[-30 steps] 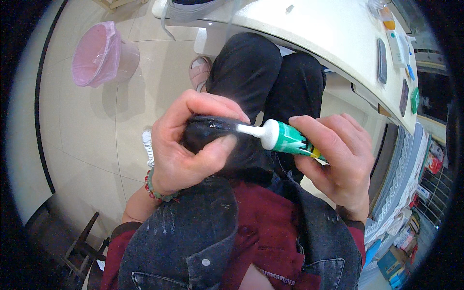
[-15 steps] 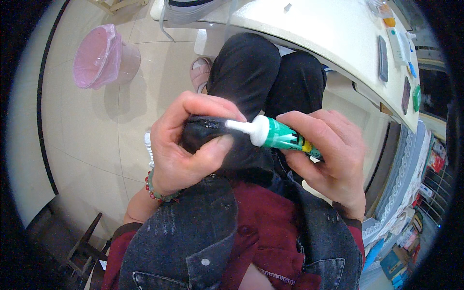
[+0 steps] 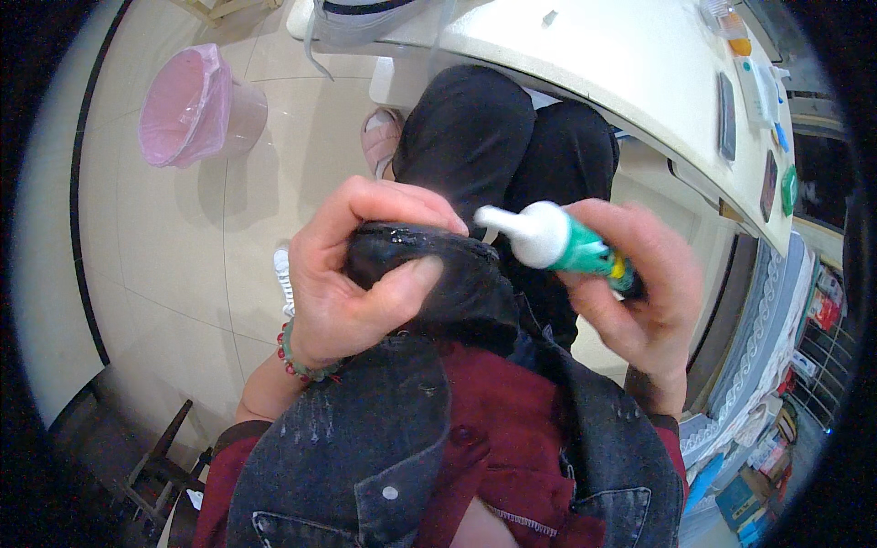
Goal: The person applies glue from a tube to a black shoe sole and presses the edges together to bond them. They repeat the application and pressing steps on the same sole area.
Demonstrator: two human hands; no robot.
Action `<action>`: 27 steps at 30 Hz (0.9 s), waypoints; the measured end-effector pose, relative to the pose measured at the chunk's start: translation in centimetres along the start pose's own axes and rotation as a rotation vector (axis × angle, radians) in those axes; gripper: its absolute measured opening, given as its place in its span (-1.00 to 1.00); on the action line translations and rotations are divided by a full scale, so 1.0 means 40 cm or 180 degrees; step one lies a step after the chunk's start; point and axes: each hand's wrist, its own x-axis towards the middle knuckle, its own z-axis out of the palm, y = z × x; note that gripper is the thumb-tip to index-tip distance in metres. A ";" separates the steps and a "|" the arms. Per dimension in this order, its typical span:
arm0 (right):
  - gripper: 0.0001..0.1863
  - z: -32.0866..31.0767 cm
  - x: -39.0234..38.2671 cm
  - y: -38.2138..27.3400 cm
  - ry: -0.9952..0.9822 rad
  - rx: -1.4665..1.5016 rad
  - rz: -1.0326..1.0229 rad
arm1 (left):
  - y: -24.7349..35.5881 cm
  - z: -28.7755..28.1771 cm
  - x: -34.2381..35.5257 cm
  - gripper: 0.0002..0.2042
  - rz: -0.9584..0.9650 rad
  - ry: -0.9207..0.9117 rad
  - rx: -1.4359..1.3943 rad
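My left hand (image 3: 352, 265) is closed around a dark, rounded thing that looks like a black shoe (image 3: 457, 279), held above my lap. Wet, shiny spots of what looks like clear glue sit along its upper edge, near my fingertips. In my right hand (image 3: 644, 274) is a green glue tube (image 3: 585, 248) with a white collar and a slim white nozzle. The nozzle points left and stands apart from the shoe's edge. My palm and fingers hide the shoe's left end and part of the tube.
A white table (image 3: 585, 46) stands ahead, with a grey-and-white shoe (image 3: 365, 20) at its left end and a phone (image 3: 726, 114) on the right. A pink lined bin (image 3: 242, 119) is on the floor at left. A dark chair (image 3: 137, 457) stands lower left.
My right hand has drawn the glue tube to the right, lifting its nozzle off the shoe's edge. My left hand keeps hold of the shoe in nearly the same place.
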 end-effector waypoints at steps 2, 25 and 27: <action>-0.63 0.005 -0.003 0.022 0.0352 0.0224 0.0047 | -0.007 0.000 0.002 -0.77 0.0030 -0.0011 -0.0068; -0.71 -0.143 0.086 0.455 0.1775 -0.0215 0.1537 | -0.017 -0.006 0.025 -0.75 -0.0309 0.0208 0.0085; -0.69 -0.151 0.093 0.505 0.1664 -0.0760 0.1746 | -0.026 -0.006 0.026 -0.74 -0.0269 0.0171 0.0012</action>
